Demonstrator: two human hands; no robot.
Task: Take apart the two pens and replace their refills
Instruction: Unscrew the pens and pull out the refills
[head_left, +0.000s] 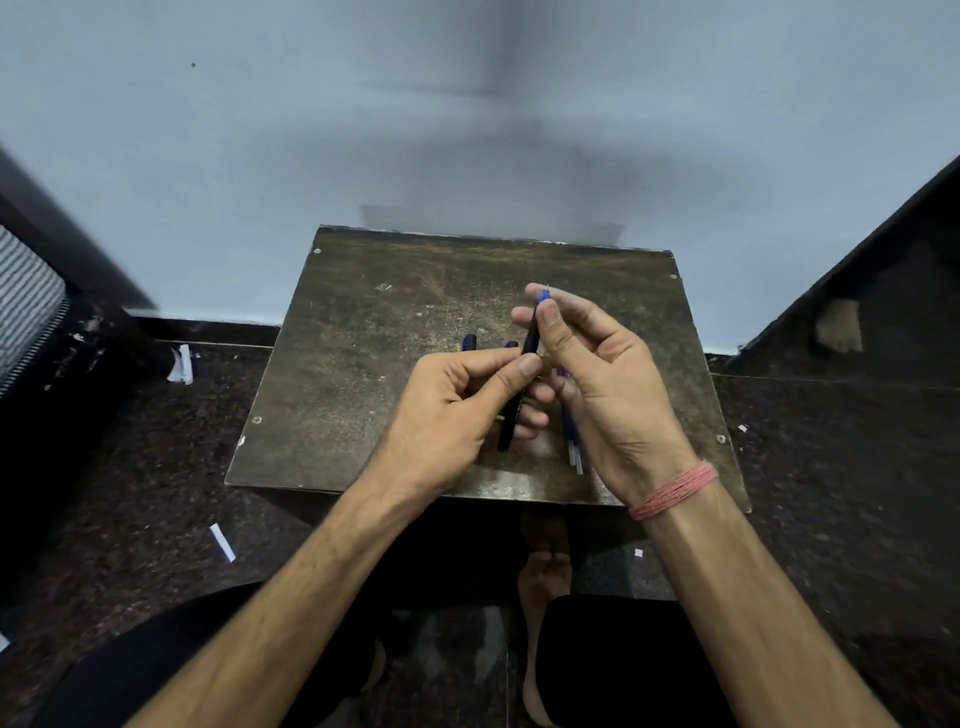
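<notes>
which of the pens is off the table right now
The dark pen held by both hands: left hand grips its barrel, right hand pinches its blue-tipped upper end. The other pen parts lie on the table.

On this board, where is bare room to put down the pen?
Free: the board's left half and the far strip by the wall. Crowded: the middle, under both hands, where pen parts and refills lie.
</notes>
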